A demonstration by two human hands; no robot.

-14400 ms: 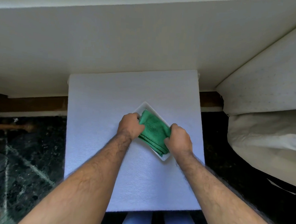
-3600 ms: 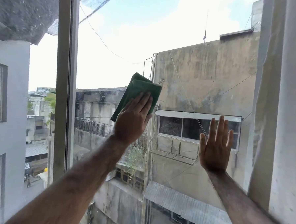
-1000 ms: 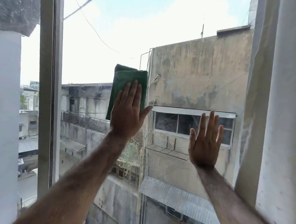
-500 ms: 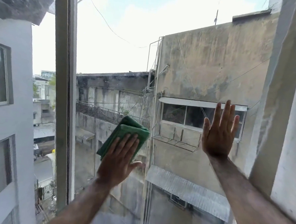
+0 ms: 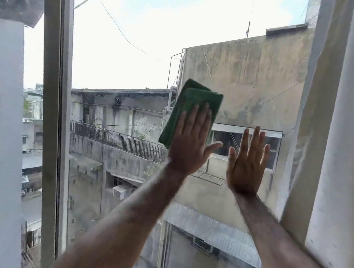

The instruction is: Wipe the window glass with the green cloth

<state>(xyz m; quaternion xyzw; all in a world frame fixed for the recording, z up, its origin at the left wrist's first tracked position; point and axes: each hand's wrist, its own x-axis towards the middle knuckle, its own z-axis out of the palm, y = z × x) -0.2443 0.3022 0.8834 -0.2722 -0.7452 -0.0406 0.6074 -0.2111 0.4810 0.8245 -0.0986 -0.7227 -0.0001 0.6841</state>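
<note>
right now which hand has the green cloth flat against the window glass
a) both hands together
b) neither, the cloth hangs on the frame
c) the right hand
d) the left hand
d: the left hand lies open-palmed over the folded green cloth, pinning it to the window glass, while the right hand is spread bare on the pane beside it.

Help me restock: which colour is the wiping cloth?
Dark green, plain; the cloth shows best in the head view.

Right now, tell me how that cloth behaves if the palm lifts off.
The cloth looks soft and folded, likely floppy. Only the left hand pins it to the glass, so it would probably drop.
</note>
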